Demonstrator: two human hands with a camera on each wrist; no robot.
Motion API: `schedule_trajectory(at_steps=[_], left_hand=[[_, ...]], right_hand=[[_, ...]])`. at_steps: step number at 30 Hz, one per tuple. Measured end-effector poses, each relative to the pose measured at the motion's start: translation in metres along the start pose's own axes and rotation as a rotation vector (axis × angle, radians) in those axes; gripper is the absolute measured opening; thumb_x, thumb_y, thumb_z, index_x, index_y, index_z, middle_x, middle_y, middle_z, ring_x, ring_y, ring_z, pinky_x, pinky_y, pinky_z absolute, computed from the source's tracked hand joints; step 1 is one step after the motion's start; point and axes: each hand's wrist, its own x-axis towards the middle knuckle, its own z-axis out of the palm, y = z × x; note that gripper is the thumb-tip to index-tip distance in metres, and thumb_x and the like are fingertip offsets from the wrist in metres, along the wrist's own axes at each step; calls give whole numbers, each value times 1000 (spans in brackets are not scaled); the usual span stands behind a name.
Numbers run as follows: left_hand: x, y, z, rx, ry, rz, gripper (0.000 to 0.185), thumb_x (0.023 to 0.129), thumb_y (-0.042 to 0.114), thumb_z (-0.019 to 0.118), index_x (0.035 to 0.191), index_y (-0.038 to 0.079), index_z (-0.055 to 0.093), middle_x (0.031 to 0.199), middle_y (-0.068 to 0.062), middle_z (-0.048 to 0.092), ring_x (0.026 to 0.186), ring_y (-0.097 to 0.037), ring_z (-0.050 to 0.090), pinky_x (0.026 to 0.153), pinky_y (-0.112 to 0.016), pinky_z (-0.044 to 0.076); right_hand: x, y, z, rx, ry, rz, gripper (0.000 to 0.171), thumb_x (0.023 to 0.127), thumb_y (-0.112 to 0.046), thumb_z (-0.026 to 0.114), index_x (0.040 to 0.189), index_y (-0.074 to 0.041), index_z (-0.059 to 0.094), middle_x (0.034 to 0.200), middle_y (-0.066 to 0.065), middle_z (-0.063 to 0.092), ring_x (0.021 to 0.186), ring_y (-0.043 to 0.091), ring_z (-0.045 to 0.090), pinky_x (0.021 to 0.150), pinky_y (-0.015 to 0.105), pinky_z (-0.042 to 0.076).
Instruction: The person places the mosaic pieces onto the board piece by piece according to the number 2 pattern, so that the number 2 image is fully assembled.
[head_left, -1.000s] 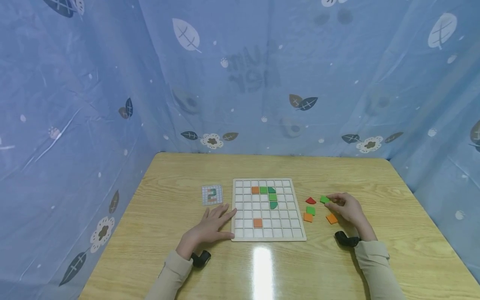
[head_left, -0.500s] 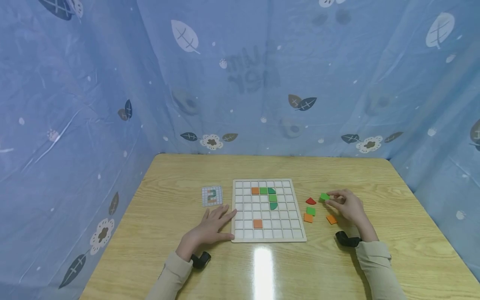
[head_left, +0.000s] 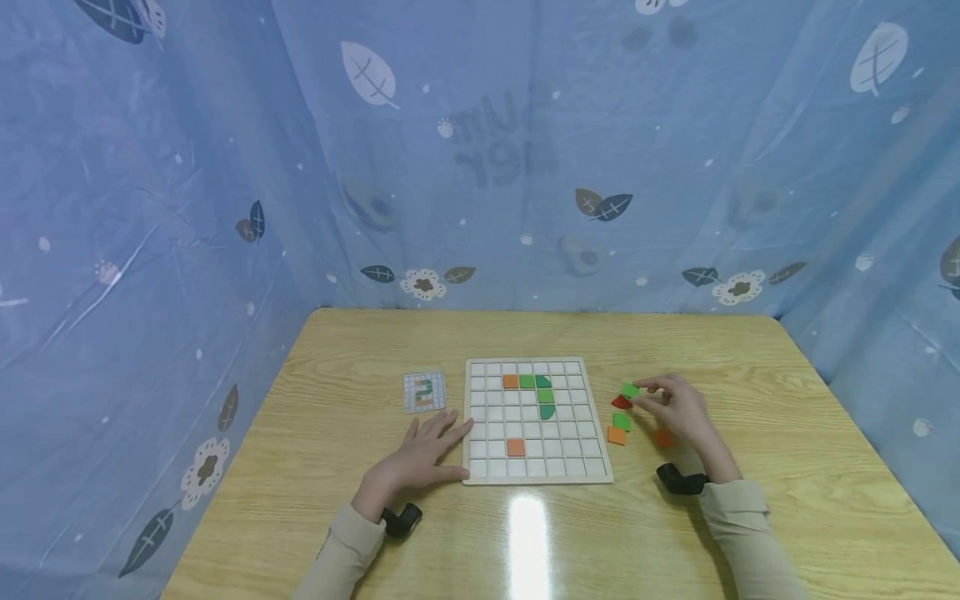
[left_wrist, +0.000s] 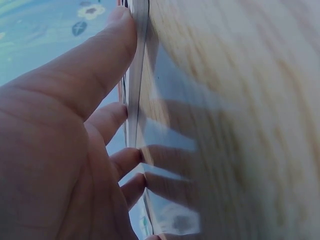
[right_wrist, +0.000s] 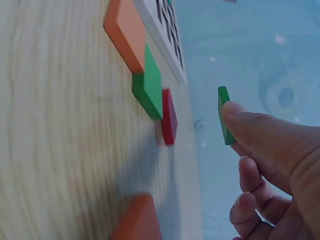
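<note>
Pinched in the right hand's (head_left: 677, 408) fingers, a green tile (head_left: 631, 390) hangs above the counter (head_left: 360, 350) beside a red piece (head_left: 619, 402); edge-on at that wrist, its long axis runs near-vertical. The left hand's (head_left: 416, 457) fingers spread against the board's (head_left: 527, 429) edge.

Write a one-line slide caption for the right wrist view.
A right hand pinches a green tile above the table, a red piece lying nearby.
</note>
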Motion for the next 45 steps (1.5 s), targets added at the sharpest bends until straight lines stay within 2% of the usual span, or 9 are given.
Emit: schedule_trajectory(at_steps=[10,19,27,29,33,40,45], left_hand=[[-1,0,4,-10,-5,-3,76,87,51,55,149,23,21,155,-12,11,143,-33,3,111,-59,-5],[-2,-1,5,-4,0,0,76,87,51,54,149,22,22,155,-12,11,143,-33,4,111,-59,-5],[-2,0,4,-2,-1,-1,75,88,50,55,149,22,21,155,-13,11,143,-33,4,111,-59,-5],[-2,1,3,0,0,-1,75,88,50,55,149,22,21,155,-13,11,143,-33,4,111,-59,-5],[-2,1,2,-6,8,7,75,88,48,56,149,20,23,155,-14,13,142,-35,5,111,-61,-4],[0,-1,1,7,5,3,75,87,51,55,149,22,22,155,-13,12,142,-33,4,111,-60,-4],[1,-1,0,11,1,0,76,87,52,54,149,23,22,155,-12,11,143,-33,4,111,-59,-5]], right_hand=[[8,-17,15,33,-74,-65,26,81,-21,72,104,-9,70,88,7,58,62,12,38,54,25,31],[17,-31,26,42,-67,-114,26,80,-19,73,103,-8,70,87,6,58,60,9,38,54,24,31],[23,-49,38,78,-87,-130,25,79,-17,74,102,-8,70,85,6,57,61,11,38,67,31,24],[24,-53,40,84,-92,-134,25,79,-17,74,102,-8,70,85,6,56,62,11,38,66,31,25],[25,-59,45,97,-114,-147,24,80,-17,73,103,-8,71,86,7,56,61,11,38,57,26,31],[26,-69,56,129,-142,-159,24,79,-20,74,101,-10,71,88,7,57,63,11,40,62,27,30],[27,-74,63,145,-145,-206,23,79,-20,74,99,-11,72,88,7,58,60,8,41,59,25,32]])
